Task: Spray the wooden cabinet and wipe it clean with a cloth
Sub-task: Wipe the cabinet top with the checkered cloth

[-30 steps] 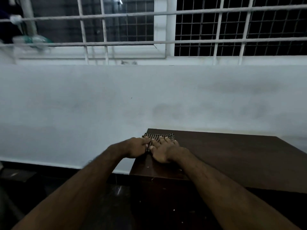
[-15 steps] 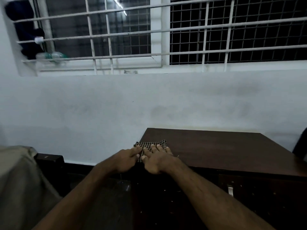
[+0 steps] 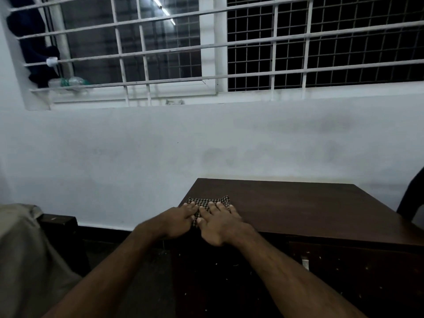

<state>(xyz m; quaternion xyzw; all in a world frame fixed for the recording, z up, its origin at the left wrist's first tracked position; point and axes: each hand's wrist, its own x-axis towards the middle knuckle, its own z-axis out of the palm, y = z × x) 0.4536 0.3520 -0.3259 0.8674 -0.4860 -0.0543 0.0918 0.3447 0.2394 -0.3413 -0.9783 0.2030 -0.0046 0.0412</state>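
Observation:
A dark wooden cabinet [image 3: 298, 207] stands against the white wall, its flat top filling the lower right. A folded black-and-white checked cloth [image 3: 210, 201] lies on the top near its front left corner. My left hand [image 3: 177, 221] and my right hand [image 3: 221, 222] lie side by side on the cloth, fingers straight and pressing it flat against the wood. Most of the cloth is hidden under the fingers. No spray bottle is in view.
A barred window [image 3: 206, 49] runs above the wall, with bottles [image 3: 71, 82] on its sill at the left. A beige cloth-covered object [image 3: 27, 260] and a dark low piece of furniture [image 3: 59, 223] sit to the left. A dark chair edge [image 3: 413, 193] shows at far right.
Both hands have slid the cloth toward me along the cabinet's left edge, from near the back corner to the front corner. The camera has pulled back and tilted up.

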